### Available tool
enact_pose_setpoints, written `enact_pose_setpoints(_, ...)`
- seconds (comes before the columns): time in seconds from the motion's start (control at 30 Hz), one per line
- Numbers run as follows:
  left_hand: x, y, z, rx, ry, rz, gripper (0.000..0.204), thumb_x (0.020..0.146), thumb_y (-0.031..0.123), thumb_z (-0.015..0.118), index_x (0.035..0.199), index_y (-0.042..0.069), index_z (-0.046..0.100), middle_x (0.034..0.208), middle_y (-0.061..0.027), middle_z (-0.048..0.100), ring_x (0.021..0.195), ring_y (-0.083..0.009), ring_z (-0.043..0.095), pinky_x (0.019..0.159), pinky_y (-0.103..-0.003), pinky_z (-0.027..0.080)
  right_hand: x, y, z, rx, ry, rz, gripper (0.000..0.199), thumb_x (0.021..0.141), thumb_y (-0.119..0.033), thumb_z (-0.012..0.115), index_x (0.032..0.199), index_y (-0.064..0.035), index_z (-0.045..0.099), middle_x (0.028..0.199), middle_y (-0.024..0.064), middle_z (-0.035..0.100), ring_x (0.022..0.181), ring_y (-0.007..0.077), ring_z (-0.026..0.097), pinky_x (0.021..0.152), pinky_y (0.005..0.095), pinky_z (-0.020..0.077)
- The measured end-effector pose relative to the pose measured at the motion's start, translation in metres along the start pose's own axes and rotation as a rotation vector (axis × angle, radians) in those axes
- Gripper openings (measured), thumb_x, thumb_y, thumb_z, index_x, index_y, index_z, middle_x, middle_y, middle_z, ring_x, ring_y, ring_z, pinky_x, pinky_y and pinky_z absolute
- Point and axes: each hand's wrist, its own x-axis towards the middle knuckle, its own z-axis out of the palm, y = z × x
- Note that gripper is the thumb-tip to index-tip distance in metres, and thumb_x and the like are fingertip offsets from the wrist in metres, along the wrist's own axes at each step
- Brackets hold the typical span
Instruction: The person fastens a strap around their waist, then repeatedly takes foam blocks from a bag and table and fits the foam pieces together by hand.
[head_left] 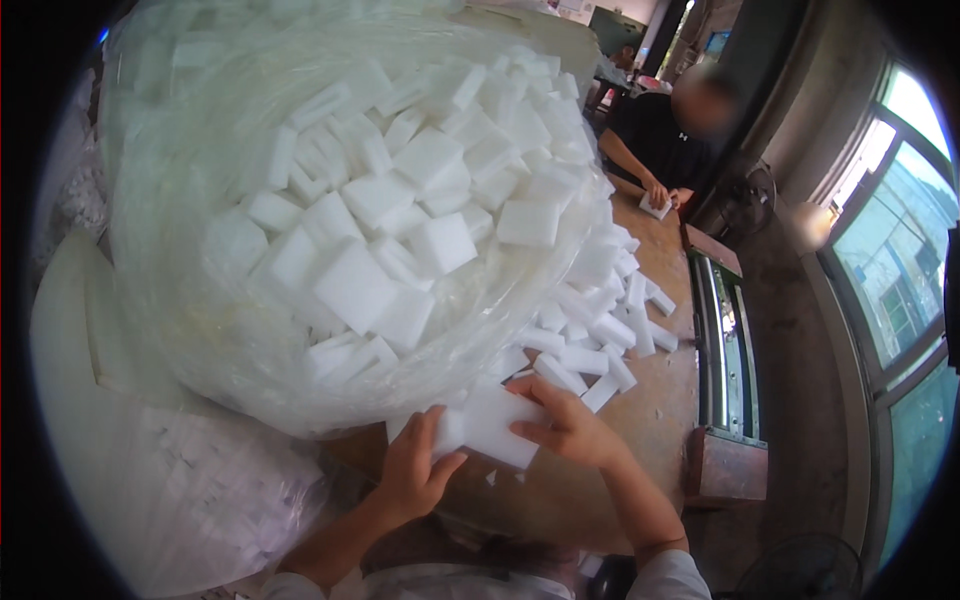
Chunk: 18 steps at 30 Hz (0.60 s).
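Note:
Near the front edge of the table, my right hand [568, 428] pinches a flat white foam block [492, 430] by its right side, thumb on top. My left hand [412, 468] is closed at the left side of the white foam, thumb and fingers bent around it. Whether the foam between my hands is one piece or two pressed together, I cannot tell. Just beyond it stands a large clear plastic bag [390, 385], wide at the mouth and heaped with white foam blocks [357, 285]. More loose foam pieces [585, 357] lie piled to the right of the bag.
The brown tabletop [655, 400] carries small foam scraps near me. A metal rail [727, 345] with wooden end blocks runs along its right edge. Across the table, a person in black [660, 140] handles a white piece. A fan [750, 195] stands behind; another plastic bag [215, 490] lies left.

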Motion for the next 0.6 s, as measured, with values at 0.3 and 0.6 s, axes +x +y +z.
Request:
enact_pose_setpoints(0.3, -0.006, -0.022, 0.038, 0.426, -0.217, 0.123, 0.051, 0.086, 0.018, 0.066, 0.128, -0.005, 0.047, 0.118, -0.0229, 0.052, 0.105, -0.0401, 0.051, 0.091, -0.049, 0.04, -0.04, 0.038, -0.005, 0.02, 0.047, 0.277, 0.044, 0.09, -0.021, 0.068, 0.126, -0.0023, 0.053, 0.108, 0.0195, 0.065, 0.101, 0.0273, 0.063, 0.09, 0.0367, 0.0484)
enact_pose_setpoints(0.6, -0.019, -0.041, 0.045, 0.631, -0.344, 0.184, 0.065, 0.08, 0.018, 0.073, 0.135, -0.004, 0.046, 0.131, -0.0209, 0.048, 0.126, -0.038, 0.042, 0.107, -0.053, 0.028, -0.091, 0.087, 0.002, 0.062, 0.193, 0.534, 0.055, 0.09, -0.029, 0.069, 0.134, -0.0043, 0.047, 0.11, 0.0236, 0.064, 0.097, 0.0316, 0.064, 0.087, 0.0397, 0.0502)
